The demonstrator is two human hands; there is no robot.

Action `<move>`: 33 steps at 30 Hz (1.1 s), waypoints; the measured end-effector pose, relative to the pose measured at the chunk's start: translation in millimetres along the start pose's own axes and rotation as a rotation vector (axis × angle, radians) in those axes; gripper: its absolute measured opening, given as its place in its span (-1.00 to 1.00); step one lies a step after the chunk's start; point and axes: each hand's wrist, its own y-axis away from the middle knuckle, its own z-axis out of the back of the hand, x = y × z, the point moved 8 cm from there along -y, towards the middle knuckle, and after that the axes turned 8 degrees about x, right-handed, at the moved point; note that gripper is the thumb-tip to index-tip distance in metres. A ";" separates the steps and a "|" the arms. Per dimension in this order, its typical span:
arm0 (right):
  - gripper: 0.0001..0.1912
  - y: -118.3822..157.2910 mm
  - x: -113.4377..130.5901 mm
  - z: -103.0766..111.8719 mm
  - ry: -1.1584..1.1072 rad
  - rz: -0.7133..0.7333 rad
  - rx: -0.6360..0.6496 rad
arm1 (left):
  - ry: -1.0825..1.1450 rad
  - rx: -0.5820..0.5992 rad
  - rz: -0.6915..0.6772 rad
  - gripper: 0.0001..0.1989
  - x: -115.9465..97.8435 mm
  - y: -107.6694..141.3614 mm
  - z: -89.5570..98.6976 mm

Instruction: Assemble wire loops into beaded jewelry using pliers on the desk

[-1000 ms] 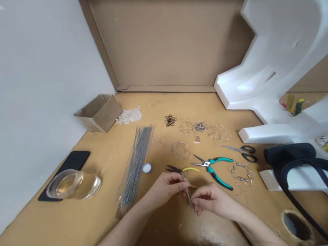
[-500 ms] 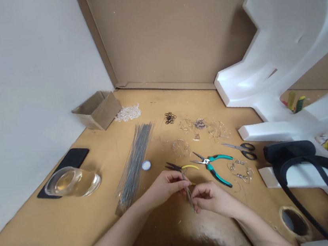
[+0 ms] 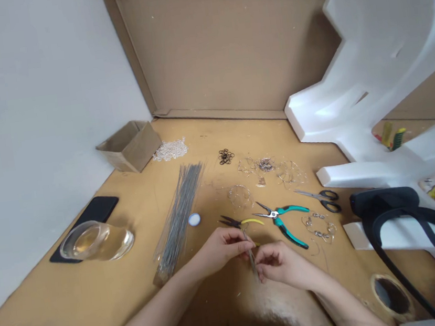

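Near the table's front, my left hand is closed in a pinch on a few thin grey metal wires. Just to its right, my right hand pinches the lower part of the same wires, which hang down between the hands. Their exact number is too fine to tell. Directly beyond my left hand lie yellow-handled pliers, one handle partly hidden by it. Long-nose pliers with teal handles rest opened, beyond my right hand. A bundle of straight grey wires lies to the left, beside a small white round disc.
Wire loops, black rings and clear rings lie farther back, near a cardboard box. Scissors and a beaded wire ring are right. A cup of liquid stands left by a black phone.
Both hands keep their pinch on the wires and have shifted only very slightly. The things on the table lie as before.
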 end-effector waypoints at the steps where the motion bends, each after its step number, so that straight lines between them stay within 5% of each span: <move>1: -0.93 0.1 -1.0 0.7 0.012 0.002 -0.011 | -0.010 0.000 -0.002 -0.72 0.1 -0.1 0.3; 33: -0.97 -2.6 -5.3 -2.4 -0.073 -0.026 0.000 | -0.030 0.025 0.016 -0.75 3.7 -0.3 -4.7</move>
